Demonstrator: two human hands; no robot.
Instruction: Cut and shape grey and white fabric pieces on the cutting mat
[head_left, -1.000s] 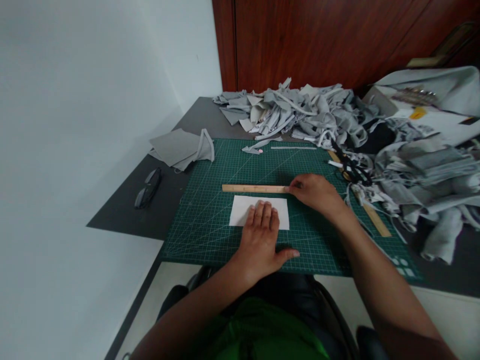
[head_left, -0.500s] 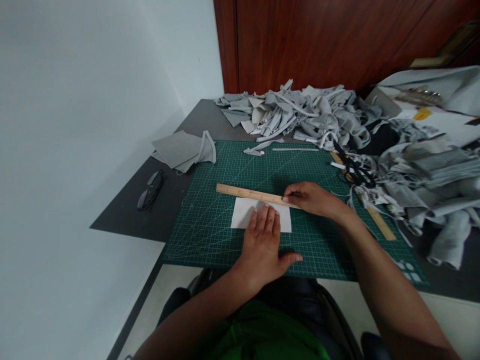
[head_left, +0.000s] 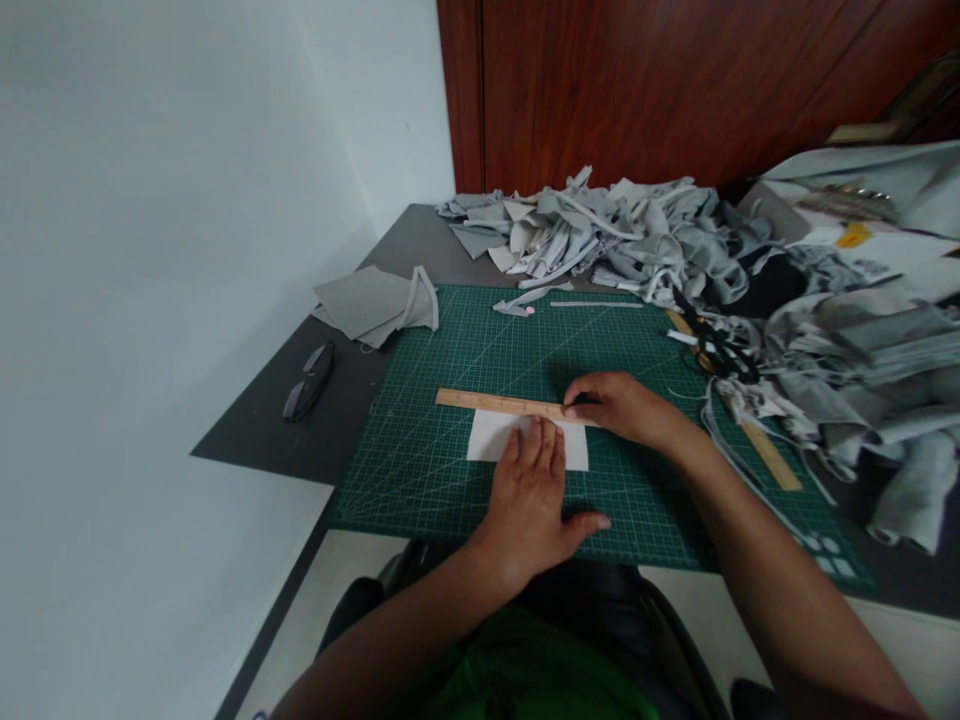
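Note:
Flat on a small white rectangular piece (head_left: pixel 486 438), paper or cloth, lies my left hand (head_left: pixel 529 490), fingers stretched forward and thumb out to the right. A wooden ruler (head_left: pixel 495 402) runs along the far edge of this piece, covering a little of it. My right hand (head_left: pixel 619 405) pinches the ruler near its right end between thumb and fingers. Both rest on a green cutting mat (head_left: pixel 420 470) with a printed grid. The fingertips of my left hand are close to the ruler's near edge.
Grey fabric scraps (head_left: pixel 637 225) are heaped at the back and right. Black-handled scissors (head_left: pixel 712 340) and a second wooden ruler (head_left: pixel 776 460) lie on the right. Glasses (head_left: pixel 309 382) and grey fabric pieces (head_left: pixel 364 305) are on the left. A wall (head_left: pixel 187 250) borders the table's left.
My right hand has drawn the ruler slightly nearer, and it now lies more level and over the white piece's far edge. My left hand stays on the piece. The view has shifted slightly.

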